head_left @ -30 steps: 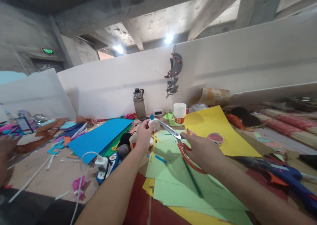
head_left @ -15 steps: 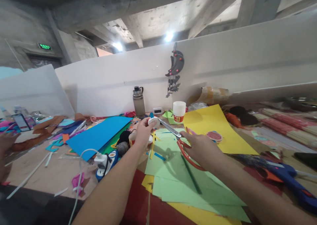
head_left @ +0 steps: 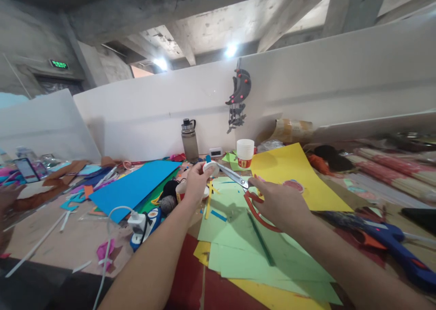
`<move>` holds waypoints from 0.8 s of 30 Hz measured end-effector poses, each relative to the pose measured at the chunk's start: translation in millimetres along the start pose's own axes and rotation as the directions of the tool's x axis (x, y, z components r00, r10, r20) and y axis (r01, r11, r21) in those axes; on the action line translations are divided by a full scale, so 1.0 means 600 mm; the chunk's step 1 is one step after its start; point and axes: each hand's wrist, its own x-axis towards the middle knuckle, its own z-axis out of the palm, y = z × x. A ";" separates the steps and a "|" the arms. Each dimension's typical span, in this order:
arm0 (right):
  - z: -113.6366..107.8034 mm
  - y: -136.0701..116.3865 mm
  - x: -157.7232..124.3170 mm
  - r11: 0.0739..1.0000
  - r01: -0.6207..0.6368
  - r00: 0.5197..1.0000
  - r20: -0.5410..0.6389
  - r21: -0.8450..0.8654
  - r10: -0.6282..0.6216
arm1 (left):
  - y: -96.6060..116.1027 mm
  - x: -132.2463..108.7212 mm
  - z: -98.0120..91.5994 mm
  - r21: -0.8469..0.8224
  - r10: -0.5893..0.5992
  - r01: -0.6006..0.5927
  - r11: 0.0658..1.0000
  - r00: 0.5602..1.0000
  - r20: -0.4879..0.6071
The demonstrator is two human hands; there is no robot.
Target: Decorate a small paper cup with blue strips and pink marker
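Observation:
My left hand (head_left: 196, 181) pinches a small white round piece (head_left: 211, 168), with a blue strip (head_left: 208, 158) sticking up at its top. In my right hand (head_left: 282, 202) is a pair of scissors (head_left: 240, 181) with orange-red handles. The blades point left and their tips are at the white piece; whether they touch it I cannot tell. Below both hands lie light green paper sheets (head_left: 235, 251), with a blue paper scrap (head_left: 218, 215), yellow strips (head_left: 208, 204) and a dark green stick (head_left: 261, 239) on them.
A stack of paper cups (head_left: 245, 153) and a bottle (head_left: 189, 142) stand at the back. Yellow paper (head_left: 286, 164) lies right, blue card (head_left: 139, 182) left. A glue gun (head_left: 391, 237) is at the right; a power strip (head_left: 145, 230) with a cable sits left. Another person's hand (head_left: 8, 196) shows far left.
The view has shifted very slightly. My right hand covers a little more of the round reddish item on the yellow paper; both hands keep their hold.

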 end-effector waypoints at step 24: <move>0.010 0.018 0.007 0.941 0.088 0.994 -0.093 0.326 -0.061 | 0.027 0.006 -0.013 -0.374 -0.151 0.200 0.905 0.976 0.155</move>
